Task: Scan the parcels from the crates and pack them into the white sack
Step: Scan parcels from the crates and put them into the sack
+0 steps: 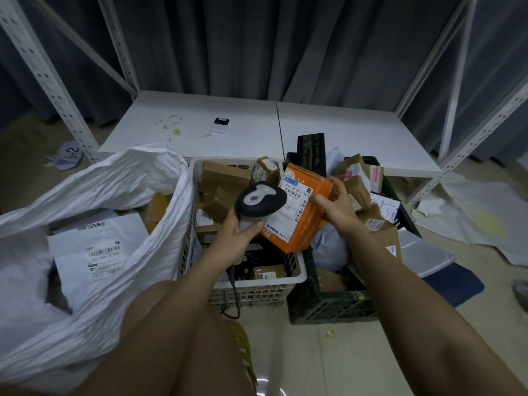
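Parcel in hand is the orange box [303, 212], held above the gap between the white crate [258, 285] and the dark green crate [328, 307], its printed shipping label [291, 207] turned up toward the camera. The box lies tilted, its long axis running from upper left, over the white crate's far side, down toward the near right.

The right hand [335, 208] grips the box by its right-hand edge, thumb on the labelled face and fingers wrapped behind. The left hand [238, 237] is curled round the handle of the barcode scanner [260, 199], whose dark head sits just left of the label and partly overlaps the box's left edge, close enough that the scan looks to be the step in hand. A cable [235, 295] hangs from the scanner down the front of the white crate.

The white sack [114, 172] gapes open just left of the white crate, with a white mailer [97, 252] and brown boxes already inside. From the box, the sack's mouth lies to the left, across the scanner hand, so the right arm would probably have to pass over or in front of the left to drop it in. Both forearms reach forward from the near edge, roughly level.
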Demonstrator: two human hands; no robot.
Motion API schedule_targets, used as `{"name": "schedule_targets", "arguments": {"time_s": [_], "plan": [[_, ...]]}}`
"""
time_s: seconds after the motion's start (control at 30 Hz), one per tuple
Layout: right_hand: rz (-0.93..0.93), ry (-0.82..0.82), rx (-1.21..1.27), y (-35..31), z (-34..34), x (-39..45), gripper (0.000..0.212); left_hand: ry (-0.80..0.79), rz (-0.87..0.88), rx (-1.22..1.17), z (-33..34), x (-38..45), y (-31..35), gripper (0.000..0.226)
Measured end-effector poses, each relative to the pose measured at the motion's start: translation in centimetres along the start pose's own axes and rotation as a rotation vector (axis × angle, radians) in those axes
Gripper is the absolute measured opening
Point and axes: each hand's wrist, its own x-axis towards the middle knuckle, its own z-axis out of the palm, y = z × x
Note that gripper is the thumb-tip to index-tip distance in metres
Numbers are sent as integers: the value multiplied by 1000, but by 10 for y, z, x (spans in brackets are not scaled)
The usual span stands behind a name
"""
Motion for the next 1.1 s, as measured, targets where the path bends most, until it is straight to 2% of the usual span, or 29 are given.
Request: {"name": "schedule_targets", "arguments": {"time_s": [0.4,0.57,1.1], "plan": [[-12,-7,26,7,2,3,66,-28,-65,53,1,6,-8,56],[-9,-13,20,6,2,3,71,-29,-70,50,1,5,-9,54],[-32,5,25,-6,3,-6,75,41,-71,-13,-3,10,-12,62]]}}
